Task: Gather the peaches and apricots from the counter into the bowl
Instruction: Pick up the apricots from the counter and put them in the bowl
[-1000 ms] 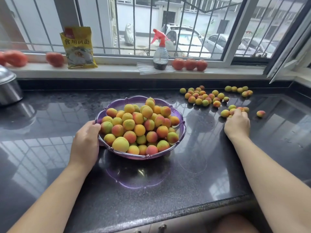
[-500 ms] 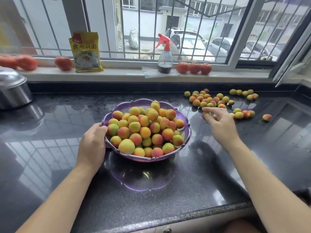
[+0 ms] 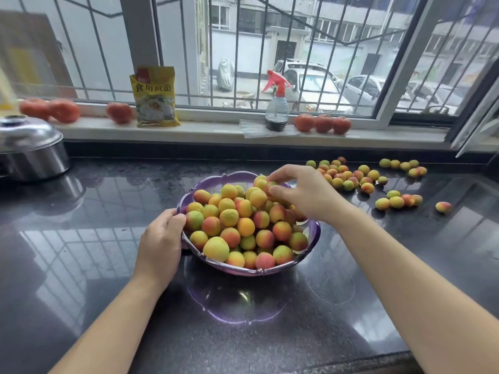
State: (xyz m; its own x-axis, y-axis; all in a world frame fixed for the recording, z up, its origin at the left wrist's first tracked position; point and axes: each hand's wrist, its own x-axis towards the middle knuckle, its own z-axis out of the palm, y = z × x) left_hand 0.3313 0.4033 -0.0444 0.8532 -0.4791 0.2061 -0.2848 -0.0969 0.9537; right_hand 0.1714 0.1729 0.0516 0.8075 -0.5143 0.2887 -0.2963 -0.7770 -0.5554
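A purple plastic bowl (image 3: pixel 213 182) stands on the dark counter, heaped with several yellow, orange and red peaches and apricots (image 3: pixel 244 225). My left hand (image 3: pixel 160 245) holds the bowl's left rim, fingers curled over the edge. My right hand (image 3: pixel 302 191) hovers over the bowl's far right side and pinches a small reddish fruit (image 3: pixel 270 186) between thumb and fingers at the top of the heap. More loose fruit (image 3: pixel 348 175) lies in clusters on the counter to the right, with one fruit (image 3: pixel 443 207) lying alone.
A steel pot with a lid (image 3: pixel 31 149) sits at the far left. On the windowsill stand a yellow packet (image 3: pixel 154 97), a spray bottle (image 3: pixel 277 110) and tomatoes (image 3: pixel 322 123). The counter's front edge (image 3: pixel 351 364) runs along the bottom.
My right hand left the loose fruit on the right and moved left over the bowl, carrying a fruit. My left hand stayed on the rim. The camera shifted closer.
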